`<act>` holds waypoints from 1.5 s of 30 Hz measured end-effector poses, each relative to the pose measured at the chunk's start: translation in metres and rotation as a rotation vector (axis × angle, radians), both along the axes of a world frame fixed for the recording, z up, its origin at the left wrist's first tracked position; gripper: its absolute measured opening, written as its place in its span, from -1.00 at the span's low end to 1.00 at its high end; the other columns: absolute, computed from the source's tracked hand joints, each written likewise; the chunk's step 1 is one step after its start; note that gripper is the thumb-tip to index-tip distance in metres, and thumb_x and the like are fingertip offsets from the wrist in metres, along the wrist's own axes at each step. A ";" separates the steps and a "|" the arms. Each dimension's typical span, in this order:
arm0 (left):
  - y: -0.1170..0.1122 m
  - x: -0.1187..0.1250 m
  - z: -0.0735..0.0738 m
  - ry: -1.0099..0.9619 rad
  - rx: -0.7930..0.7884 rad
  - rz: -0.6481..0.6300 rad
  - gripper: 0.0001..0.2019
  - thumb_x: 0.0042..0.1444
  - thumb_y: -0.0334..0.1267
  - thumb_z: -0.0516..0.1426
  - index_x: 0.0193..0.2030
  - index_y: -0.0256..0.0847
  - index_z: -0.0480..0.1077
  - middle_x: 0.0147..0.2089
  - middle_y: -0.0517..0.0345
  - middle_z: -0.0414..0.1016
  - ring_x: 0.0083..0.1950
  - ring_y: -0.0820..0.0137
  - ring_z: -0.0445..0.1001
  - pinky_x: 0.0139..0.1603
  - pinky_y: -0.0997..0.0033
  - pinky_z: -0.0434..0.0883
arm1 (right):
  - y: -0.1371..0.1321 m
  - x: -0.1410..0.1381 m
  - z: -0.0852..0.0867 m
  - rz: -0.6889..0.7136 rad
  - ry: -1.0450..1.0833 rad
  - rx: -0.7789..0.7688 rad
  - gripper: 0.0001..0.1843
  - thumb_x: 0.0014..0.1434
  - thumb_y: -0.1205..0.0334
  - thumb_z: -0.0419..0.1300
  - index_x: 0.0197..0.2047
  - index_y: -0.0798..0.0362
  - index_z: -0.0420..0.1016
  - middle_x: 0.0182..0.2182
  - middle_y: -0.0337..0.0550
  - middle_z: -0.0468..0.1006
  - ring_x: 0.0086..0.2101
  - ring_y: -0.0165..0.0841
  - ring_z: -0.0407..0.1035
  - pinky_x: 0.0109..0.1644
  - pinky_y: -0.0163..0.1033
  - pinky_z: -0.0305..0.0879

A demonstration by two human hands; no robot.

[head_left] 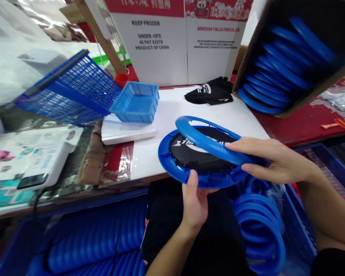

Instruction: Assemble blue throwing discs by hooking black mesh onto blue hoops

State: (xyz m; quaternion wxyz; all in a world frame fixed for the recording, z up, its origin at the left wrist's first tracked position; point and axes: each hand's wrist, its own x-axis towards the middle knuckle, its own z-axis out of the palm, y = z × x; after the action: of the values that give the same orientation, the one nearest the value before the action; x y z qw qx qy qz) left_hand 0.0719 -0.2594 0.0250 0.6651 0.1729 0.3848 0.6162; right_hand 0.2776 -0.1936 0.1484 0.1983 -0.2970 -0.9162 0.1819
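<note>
My left hand (196,203) grips the near edge of a blue plastic ring frame (168,159), thumb on top and fingers beneath. Black mesh fabric (186,155) with white lettering lies across this frame. In my right hand (266,159) is a second blue ring (204,143), pinched at its right side between thumb and fingers. This upper ring is tilted over the mesh, its far left part raised above the lower frame. Whether the two rings touch at the right is hidden by my right hand. More black printed fabric (209,92) lies farther back on the white tabletop (143,161).
A carton of stacked blue rings (276,73) leans at the right. At the left are a small blue tray (136,103), a blue basket (74,84) and a white scale (46,165). A printed white box (161,57) stands behind. More rings (97,234) lie below the table.
</note>
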 end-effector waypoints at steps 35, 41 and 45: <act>0.029 -0.116 -0.041 1.728 0.813 -0.032 -0.77 0.42 -0.42 0.09 0.02 -0.21 0.58 -0.09 -0.04 0.61 -0.06 0.22 0.59 0.01 0.13 0.60 | 0.034 -0.042 -0.150 -0.110 -0.104 0.243 -0.54 0.45 0.29 0.04 0.34 0.04 0.47 0.21 0.14 0.57 0.07 -0.02 0.45 0.05 0.09 0.42; 0.035 -0.128 -0.035 1.808 0.921 -0.116 -0.77 0.42 -0.42 0.09 -0.04 -0.19 0.60 -0.10 -0.04 0.66 -0.09 0.23 0.63 -0.06 0.18 0.61 | 0.033 -0.042 -0.151 -0.126 -0.097 0.241 -0.55 0.45 0.28 0.04 0.33 0.03 0.48 0.21 0.10 0.58 0.07 -0.05 0.45 0.06 0.04 0.39; 0.034 -0.131 -0.045 1.683 0.948 -0.025 -0.83 0.37 -0.45 0.16 -0.06 -0.21 0.60 -0.08 -0.02 0.67 -0.08 0.28 0.65 -0.01 0.23 0.62 | 0.034 -0.042 -0.152 -0.129 -0.083 0.231 -0.54 0.45 0.28 0.05 0.33 0.04 0.48 0.22 0.10 0.57 0.07 -0.04 0.44 0.06 0.05 0.38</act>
State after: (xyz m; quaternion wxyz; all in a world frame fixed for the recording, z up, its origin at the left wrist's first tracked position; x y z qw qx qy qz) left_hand -0.0590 -0.2251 -0.0196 0.0393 0.8126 0.4447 0.3747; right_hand 0.2354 -0.1600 -0.0037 0.2042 -0.3379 -0.9174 0.0498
